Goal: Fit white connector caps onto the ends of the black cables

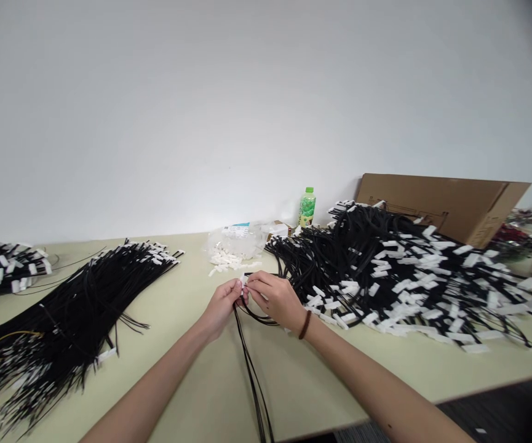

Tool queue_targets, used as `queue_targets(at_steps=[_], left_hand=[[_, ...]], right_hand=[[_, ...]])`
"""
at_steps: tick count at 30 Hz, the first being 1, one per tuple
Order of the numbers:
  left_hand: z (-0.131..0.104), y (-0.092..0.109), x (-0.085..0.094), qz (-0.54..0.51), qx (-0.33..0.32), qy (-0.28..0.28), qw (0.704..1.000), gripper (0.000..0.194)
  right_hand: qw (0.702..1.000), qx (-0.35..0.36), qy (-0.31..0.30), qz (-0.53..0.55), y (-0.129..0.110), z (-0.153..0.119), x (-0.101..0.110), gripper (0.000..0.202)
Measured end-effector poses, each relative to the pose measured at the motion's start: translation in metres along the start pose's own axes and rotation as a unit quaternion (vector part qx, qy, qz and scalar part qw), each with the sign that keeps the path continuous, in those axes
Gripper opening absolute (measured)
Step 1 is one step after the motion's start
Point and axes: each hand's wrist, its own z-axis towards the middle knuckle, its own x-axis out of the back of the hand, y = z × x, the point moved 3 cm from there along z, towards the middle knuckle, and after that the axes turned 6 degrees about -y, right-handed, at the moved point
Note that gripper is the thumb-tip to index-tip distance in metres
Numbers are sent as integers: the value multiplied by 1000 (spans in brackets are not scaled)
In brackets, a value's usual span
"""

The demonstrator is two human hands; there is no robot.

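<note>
My left hand is closed, pinching a small white connector between thumb and fingers. Close against it, my right hand is closed too, its fingertips at the connector on the end of a thin black cable; its exact grip is partly hidden. Several black cables hang from between the hands down past the table's front edge, and others loop under my right hand. Just beyond the hands, loose white connector housings spill out of a clear plastic bag.
A big heap of black cables with white tags covers the table's right side, before a cardboard box. Another cable bundle lies left, with a further tagged bundle behind. A green-capped bottle stands near the wall.
</note>
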Motion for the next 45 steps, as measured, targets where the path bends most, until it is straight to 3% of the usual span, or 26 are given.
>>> queue_targets(at_steps=[45], left_hand=[[0, 1, 0, 2, 0, 1, 1000, 37]], right_hand=[[1000, -3, -5, 4, 0, -1, 1, 19]])
